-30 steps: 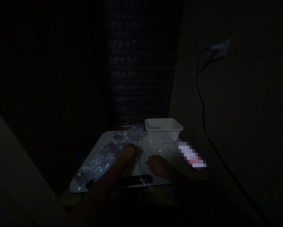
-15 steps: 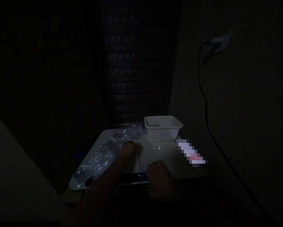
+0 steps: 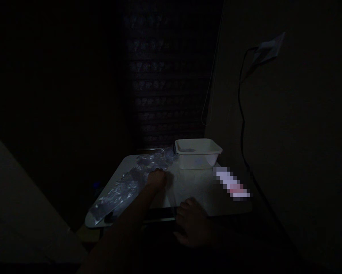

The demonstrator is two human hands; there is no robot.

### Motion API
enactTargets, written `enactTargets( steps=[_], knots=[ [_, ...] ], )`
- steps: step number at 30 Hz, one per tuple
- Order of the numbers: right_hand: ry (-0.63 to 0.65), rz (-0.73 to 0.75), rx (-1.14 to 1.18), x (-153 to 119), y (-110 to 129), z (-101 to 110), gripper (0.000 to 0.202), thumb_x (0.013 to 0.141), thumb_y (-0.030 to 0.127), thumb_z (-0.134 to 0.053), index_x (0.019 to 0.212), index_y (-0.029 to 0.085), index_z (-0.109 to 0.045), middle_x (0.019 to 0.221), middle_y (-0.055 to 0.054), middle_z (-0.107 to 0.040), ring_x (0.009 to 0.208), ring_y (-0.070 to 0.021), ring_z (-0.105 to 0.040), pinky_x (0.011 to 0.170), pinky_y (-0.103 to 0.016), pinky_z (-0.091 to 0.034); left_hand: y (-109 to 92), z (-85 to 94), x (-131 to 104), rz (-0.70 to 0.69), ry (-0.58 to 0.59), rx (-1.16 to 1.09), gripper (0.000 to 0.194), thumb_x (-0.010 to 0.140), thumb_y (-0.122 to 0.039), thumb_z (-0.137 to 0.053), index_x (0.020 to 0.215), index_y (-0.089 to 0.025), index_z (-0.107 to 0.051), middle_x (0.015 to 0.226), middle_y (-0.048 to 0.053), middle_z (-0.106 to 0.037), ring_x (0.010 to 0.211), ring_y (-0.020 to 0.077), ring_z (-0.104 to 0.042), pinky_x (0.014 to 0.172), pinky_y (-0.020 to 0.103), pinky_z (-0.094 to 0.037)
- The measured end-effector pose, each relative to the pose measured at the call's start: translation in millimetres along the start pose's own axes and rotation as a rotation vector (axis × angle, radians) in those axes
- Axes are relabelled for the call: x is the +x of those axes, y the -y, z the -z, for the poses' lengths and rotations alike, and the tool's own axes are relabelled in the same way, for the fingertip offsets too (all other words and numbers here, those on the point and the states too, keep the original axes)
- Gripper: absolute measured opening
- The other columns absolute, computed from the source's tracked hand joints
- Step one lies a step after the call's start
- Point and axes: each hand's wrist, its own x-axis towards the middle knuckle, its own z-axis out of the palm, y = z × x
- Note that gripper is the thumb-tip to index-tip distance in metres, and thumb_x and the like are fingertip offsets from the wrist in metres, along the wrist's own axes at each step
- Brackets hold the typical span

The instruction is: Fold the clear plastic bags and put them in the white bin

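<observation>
Over the white tabletop [image 3: 199, 186] my left hand [image 3: 156, 179] is closed in a fist, beside a long heap of crumpled clear plastic bags [image 3: 128, 184]. My right hand [image 3: 192, 220] is lower, at the table's front edge, with its fingers curled. Between the two hands runs a faint strip of clear plastic film [image 3: 171, 194], and both appear to grip it. Darkness hides the fingertips and the exact grip.
A white plastic tub [image 3: 198, 161] stands at the back of the table, with something pale inside. A bright pixelated patch [image 3: 230, 183] lies at the right edge. A black cable [image 3: 243, 121] hangs from a wall outlet [image 3: 269, 49]. Dark blinds [image 3: 150, 83] are behind.
The view has shifted slightly. My right hand has moved a little down toward me, while my left hand stays almost in place. The strip between them looks straighter.
</observation>
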Motion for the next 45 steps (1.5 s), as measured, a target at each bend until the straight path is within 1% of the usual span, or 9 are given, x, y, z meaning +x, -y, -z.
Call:
enactTargets(
  steps=[4, 10, 16, 22, 29, 32, 36, 40, 45],
  knots=[
    [-0.104, -0.184, 0.076, 1, -16, 0, 0.011, 0.066, 0.023, -0.044, 0.069, 0.017, -0.053, 0.073, -0.002, -0.054, 0.073, -0.0142, -0.044, 0.07, -0.03, -0.027, -2, -2.4, 1, 0.015, -0.012, -0.027, 0.028, 0.074, -0.021, -0.032, 0.082, -0.01, -0.057, 0.082, 0.012, -0.057, 0.078, 0.0196, -0.055, 0.063, 0.028, -0.044],
    [-0.199, -0.451, 0.173, 13, -39, 4, 0.018, 0.069, 0.013, -0.036, 0.074, 0.017, -0.054, 0.076, -0.002, -0.059, 0.073, -0.0117, -0.049, 0.069, -0.025, -0.028, -10, -4.0, 7, -0.061, -0.001, 0.004, 0.027, 0.072, -0.018, -0.033, 0.084, -0.009, -0.057, 0.085, 0.013, -0.056, 0.08, 0.0218, -0.054, 0.064, 0.031, -0.044],
    [-0.079, -0.375, 0.118, 15, -40, -2, 0.015, 0.068, 0.018, -0.04, 0.066, 0.018, -0.054, 0.068, 0.0, -0.06, 0.065, -0.0099, -0.051, 0.069, -0.024, -0.027, -26, -3.3, 10, -0.102, 0.054, 0.015, 0.024, 0.072, -0.014, -0.036, 0.083, -0.009, -0.057, 0.084, 0.014, -0.056, 0.085, 0.0229, -0.053, 0.067, 0.032, -0.043],
    [-0.052, -0.376, 0.097, 15, -39, -3, 0.022, 0.072, 0.022, -0.037, 0.06, 0.018, -0.055, 0.062, 0.001, -0.061, 0.058, -0.0087, -0.051, 0.068, -0.024, -0.027, -33, -9.9, 13, -0.134, 0.09, -0.004, 0.024, 0.074, -0.013, -0.035, 0.088, -0.011, -0.054, 0.088, 0.012, -0.056, 0.087, 0.0212, -0.052, 0.069, 0.031, -0.042],
    [-0.018, -0.364, 0.053, 21, -35, 0, 0.02, 0.072, 0.024, -0.038, 0.064, 0.019, -0.056, 0.066, 0.0, -0.061, 0.063, -0.0106, -0.051, 0.069, -0.025, -0.029, -24, -12.7, 14, -0.108, -0.068, -0.028, 0.038, 0.076, -0.013, -0.031, 0.113, -0.014, -0.038, 0.103, 0.01, -0.052, 0.091, 0.0202, -0.05, 0.07, 0.031, -0.041],
    [-0.032, -0.38, 0.011, 25, -37, -1, 0.019, 0.071, 0.022, -0.038, 0.072, 0.019, -0.056, 0.075, -0.002, -0.06, 0.073, -0.0131, -0.051, 0.069, -0.026, -0.03, -12, -17.2, 5, -0.093, -0.026, -0.04, 0.038, 0.078, -0.016, -0.028, 0.115, -0.012, -0.036, 0.112, 0.012, -0.047, 0.098, 0.0204, -0.046, 0.076, 0.033, -0.038],
    [-0.079, -0.341, -0.006, 29, -44, 0, 0.029, 0.071, 0.017, -0.036, 0.095, 0.017, -0.053, 0.094, -0.005, -0.057, 0.089, -0.0149, -0.047, 0.078, -0.027, -0.03, -4, -29.3, -18, -0.097, 0.063, -0.101, 0.044, 0.081, -0.026, -0.021, 0.122, -0.012, -0.025, 0.127, 0.012, -0.029, 0.116, 0.0207, -0.026, 0.084, 0.038, -0.032],
    [-0.087, -0.246, -0.014, 27, -51, -9, 0.04, 0.078, 0.025, -0.028, 0.116, 0.015, -0.037, 0.12, -0.007, -0.041, 0.111, -0.0171, -0.032, 0.088, -0.034, -0.023, -14, -39.2, -41, -0.074, 0.107, -0.095, 0.05, 0.082, -0.035, -0.015, 0.125, -0.009, -0.018, 0.132, 0.014, -0.017, 0.12, 0.0239, -0.015, 0.088, 0.045, -0.025],
    [-0.018, -0.259, -0.046, 18, -61, -25, 0.045, 0.082, 0.036, -0.018, 0.118, 0.017, -0.035, 0.125, -0.008, -0.035, 0.116, -0.0187, -0.025, 0.092, -0.042, -0.016, -30, -42.0, -60, -0.166, 0.124, -0.08, 0.055, 0.081, -0.038, -0.011, 0.125, -0.006, -0.018, 0.132, 0.015, -0.014, 0.121, 0.0245, -0.01, 0.091, 0.047, -0.017]
  ],
)
